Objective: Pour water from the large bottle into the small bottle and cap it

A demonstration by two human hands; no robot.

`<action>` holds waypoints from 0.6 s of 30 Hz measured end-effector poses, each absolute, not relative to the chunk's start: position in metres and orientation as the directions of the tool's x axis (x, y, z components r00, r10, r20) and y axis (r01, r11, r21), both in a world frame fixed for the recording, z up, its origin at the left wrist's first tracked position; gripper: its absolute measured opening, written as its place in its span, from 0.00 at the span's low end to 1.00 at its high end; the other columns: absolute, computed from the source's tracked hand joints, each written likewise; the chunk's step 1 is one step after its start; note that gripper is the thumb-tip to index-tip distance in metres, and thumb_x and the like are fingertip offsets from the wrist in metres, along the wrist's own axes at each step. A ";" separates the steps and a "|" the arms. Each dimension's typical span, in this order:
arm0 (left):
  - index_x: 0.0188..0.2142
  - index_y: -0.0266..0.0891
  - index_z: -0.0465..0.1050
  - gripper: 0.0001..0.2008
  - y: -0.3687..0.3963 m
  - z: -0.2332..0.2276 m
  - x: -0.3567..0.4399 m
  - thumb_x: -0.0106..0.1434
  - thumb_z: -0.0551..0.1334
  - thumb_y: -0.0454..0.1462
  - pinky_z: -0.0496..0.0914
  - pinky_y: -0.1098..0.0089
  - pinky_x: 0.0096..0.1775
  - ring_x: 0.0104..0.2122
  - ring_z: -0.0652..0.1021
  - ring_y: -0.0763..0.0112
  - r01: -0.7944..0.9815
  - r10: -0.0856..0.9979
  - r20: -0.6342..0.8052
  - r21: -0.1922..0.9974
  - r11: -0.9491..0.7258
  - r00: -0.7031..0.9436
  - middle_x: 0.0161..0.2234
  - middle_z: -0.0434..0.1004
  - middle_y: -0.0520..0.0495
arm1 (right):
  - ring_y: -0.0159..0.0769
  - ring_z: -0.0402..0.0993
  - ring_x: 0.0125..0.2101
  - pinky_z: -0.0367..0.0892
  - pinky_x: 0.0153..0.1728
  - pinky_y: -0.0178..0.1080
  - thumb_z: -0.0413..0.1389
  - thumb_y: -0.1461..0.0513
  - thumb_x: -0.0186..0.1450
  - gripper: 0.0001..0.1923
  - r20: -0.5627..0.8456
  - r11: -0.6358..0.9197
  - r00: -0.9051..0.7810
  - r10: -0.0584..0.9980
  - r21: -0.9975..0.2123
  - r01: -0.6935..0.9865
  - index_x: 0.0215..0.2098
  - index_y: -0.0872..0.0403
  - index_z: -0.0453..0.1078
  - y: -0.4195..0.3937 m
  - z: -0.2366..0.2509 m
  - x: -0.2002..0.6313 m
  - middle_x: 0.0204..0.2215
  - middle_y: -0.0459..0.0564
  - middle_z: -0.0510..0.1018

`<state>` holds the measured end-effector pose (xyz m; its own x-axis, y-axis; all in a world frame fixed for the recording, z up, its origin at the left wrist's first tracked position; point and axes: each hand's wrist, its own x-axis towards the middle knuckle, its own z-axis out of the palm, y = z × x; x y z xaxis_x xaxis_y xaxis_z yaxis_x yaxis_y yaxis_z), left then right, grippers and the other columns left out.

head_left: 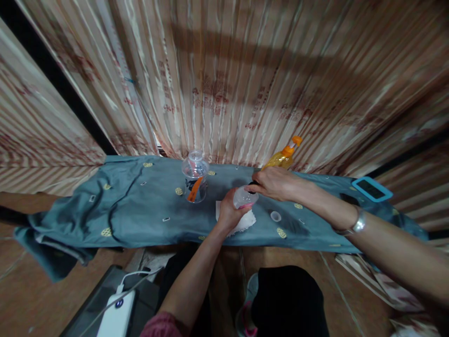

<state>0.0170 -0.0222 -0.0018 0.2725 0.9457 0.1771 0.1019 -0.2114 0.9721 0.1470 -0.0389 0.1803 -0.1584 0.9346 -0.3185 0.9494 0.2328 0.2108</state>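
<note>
My left hand is wrapped round a clear, whitish bottle with a pink band low on its side. The bottle is tilted over a white paper towel on the cloth. My right hand is closed at the bottle's top, its fingers gripping a small black part there; my fingers hide most of that part. To the right of the towel lies a small clear cap.
A clear plastic cup with an orange label stands on the patterned blue-green cloth. Behind my right hand is a yellow pump bottle. A blue-framed device lies far right. A white power bank with a cable sits at lower left.
</note>
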 end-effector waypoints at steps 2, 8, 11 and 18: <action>0.50 0.39 0.75 0.27 -0.022 -0.001 0.017 0.50 0.76 0.32 0.74 0.59 0.52 0.48 0.82 0.56 0.098 0.943 0.188 0.970 -0.222 0.274 0.48 0.83 0.44 | 0.39 0.79 0.43 0.74 0.48 0.47 0.55 0.50 0.73 0.20 -0.305 0.248 -0.186 0.934 0.181 0.952 0.52 0.57 0.72 -0.040 0.180 0.148 0.41 0.52 0.80; 0.48 0.41 0.75 0.26 -0.023 -0.001 0.018 0.50 0.77 0.34 0.74 0.60 0.52 0.47 0.82 0.58 0.120 0.943 0.175 0.969 -0.216 0.283 0.47 0.83 0.47 | 0.37 0.78 0.38 0.72 0.44 0.44 0.50 0.51 0.75 0.20 -0.291 0.237 -0.178 0.940 0.182 0.954 0.48 0.58 0.74 -0.041 0.177 0.148 0.35 0.51 0.79; 0.49 0.40 0.75 0.26 -0.024 0.000 0.018 0.51 0.76 0.33 0.73 0.60 0.53 0.48 0.82 0.57 0.116 0.942 0.189 0.967 -0.228 0.277 0.48 0.83 0.45 | 0.38 0.78 0.39 0.73 0.45 0.45 0.52 0.47 0.74 0.24 -0.278 0.219 -0.162 0.947 0.188 0.957 0.53 0.58 0.72 -0.042 0.177 0.147 0.37 0.51 0.80; 0.49 0.40 0.75 0.26 -0.025 0.003 0.018 0.50 0.76 0.32 0.73 0.60 0.52 0.49 0.81 0.56 0.128 0.936 0.204 0.960 -0.248 0.288 0.48 0.83 0.44 | 0.38 0.79 0.40 0.74 0.47 0.47 0.51 0.50 0.75 0.20 -0.299 0.218 -0.153 0.942 0.198 0.955 0.46 0.58 0.74 -0.042 0.175 0.148 0.36 0.51 0.79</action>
<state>0.0185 -0.0250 0.0025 0.2875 0.9359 0.2035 0.1281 -0.2482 0.9602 0.1478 -0.0418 0.1751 -0.1533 0.9419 -0.2988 0.9555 0.2185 0.1984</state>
